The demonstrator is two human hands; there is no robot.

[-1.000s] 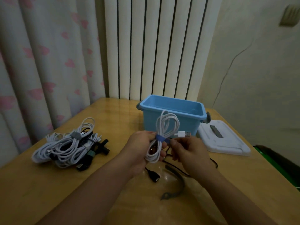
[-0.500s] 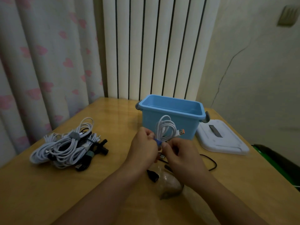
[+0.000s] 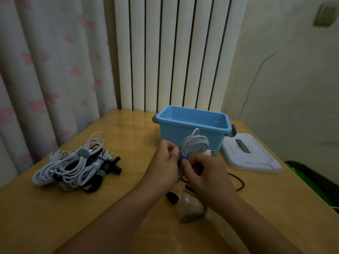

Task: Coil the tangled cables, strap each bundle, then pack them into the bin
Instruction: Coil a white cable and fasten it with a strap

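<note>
— Both hands meet on the same bundle: the left hand (image 3: pixel 166 162) and the right hand (image 3: pixel 202 172) have their fingers curled around the waist of the coiled white cable (image 3: pixel 196 143), pinching the blue strap (image 3: pixel 181 158) between them. The loops stand up above the knuckles, with a plug poking out just to the right.

— And the big things around that grip?

— Under it, the wooden table (image 3: pixel 128 143), glossy and yellow. Right behind the loops stands the blue bin (image 3: pixel 192 123), open, and nothing shows inside it. Its white lid (image 3: pixel 251 156) lies flat off to the right. Well out to the left sits a pile of cables (image 3: pixel 77 162), white and black, some already banded. Below the hands a black cable (image 3: pixel 238 182) trails loose, and a grey strap (image 3: pixel 192 217) lies nearest the body.

— What could spoil it?

— I'd guess the strap springs open if either pinch eases before it fastens, so the loops would spill and retangle. The loose plug could also snag the bin's rim.

— The room?

— Dim. A white radiator and a heart-print curtain stand behind the table, and a cracked wall runs along the right.
</note>
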